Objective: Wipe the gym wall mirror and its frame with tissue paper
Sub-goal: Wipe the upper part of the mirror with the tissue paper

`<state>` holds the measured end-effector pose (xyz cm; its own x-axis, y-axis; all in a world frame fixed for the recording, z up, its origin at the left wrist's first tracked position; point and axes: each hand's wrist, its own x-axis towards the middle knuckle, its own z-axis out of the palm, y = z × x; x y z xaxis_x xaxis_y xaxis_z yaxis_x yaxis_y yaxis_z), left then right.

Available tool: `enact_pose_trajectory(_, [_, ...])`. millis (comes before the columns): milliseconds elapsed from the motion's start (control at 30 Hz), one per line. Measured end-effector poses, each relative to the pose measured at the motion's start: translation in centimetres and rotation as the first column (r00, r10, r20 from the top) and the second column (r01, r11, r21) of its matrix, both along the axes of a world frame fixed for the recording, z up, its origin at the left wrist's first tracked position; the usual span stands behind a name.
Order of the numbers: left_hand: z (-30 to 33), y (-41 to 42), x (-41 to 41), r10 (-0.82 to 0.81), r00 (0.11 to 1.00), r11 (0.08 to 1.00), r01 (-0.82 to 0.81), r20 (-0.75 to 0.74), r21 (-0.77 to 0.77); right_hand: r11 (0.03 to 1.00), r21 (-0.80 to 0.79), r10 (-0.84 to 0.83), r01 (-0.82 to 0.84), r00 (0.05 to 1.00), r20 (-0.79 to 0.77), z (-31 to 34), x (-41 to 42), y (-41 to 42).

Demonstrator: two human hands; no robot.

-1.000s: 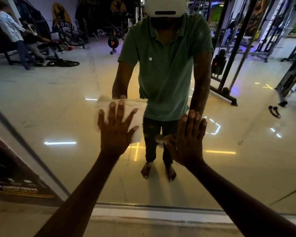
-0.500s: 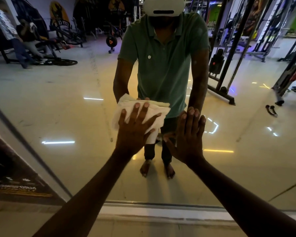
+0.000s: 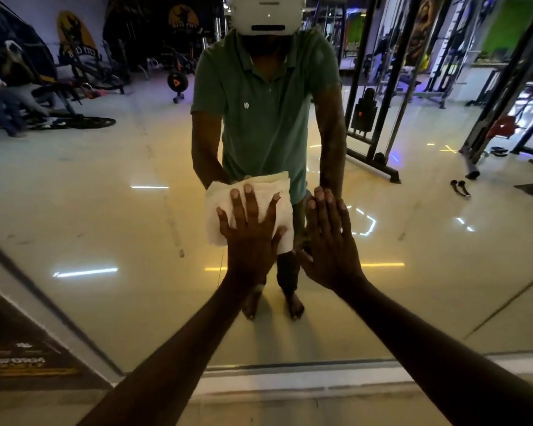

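A large wall mirror (image 3: 105, 216) fills the view and reflects me and the gym floor. My left hand (image 3: 250, 229) lies flat with fingers spread, pressing a folded white tissue paper (image 3: 219, 210) against the glass near the middle. Just to its right, my right hand (image 3: 331, 241) rests flat on the bare glass with straight fingers and holds nothing. The mirror's frame (image 3: 290, 375) runs as a pale strip along the bottom edge, below both forearms.
A dark diagonal seam and a poster panel (image 3: 22, 348) sit at the lower left. The glass reflects gym machines (image 3: 379, 118), weight plates and a person at the far left. Floor tile lies below the frame.
My left hand has slid the tissue rightward across the glass, from left of centre to right beside my right hand. The right hand has stayed planted on the mirror.
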<state>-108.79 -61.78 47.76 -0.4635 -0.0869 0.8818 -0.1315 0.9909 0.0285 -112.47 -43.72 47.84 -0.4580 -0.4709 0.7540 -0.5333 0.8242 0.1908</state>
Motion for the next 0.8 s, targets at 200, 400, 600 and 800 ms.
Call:
enact_pose_trajectory(200, [-2.7, -6.7, 3.7, 0.038, 0.999, 0.994, -0.036, -0.02, 0.099, 0.994, -0.058, -0.087, 0.091, 0.994, 0.062, -2.2, 0.6, 3.6])
enact_pose_trajectory(400, [-5.6, 3.5, 0.7, 0.092, 0.996, 0.93, -0.084, -0.005, 0.358, 0.999, -0.05, -0.012, 0.018, 0.992, 0.129, -7.6, 0.0, 3.3])
enact_pose_trajectory(600, [-7.6, 1.8, -1.0, -0.118, 0.991, 0.96, 0.129, 0.058, -0.249, 0.997, -0.081, 0.022, -0.016, 0.997, 0.075, -8.5, -1.4, 3.7])
enact_pose_trajectory(800, [-8.8, -3.6, 2.8, 0.134, 0.991, 0.961, -0.129, -0.004, 0.246, 0.994, -0.094, 0.067, -0.058, 0.993, 0.101, -9.1, -1.9, 3.4])
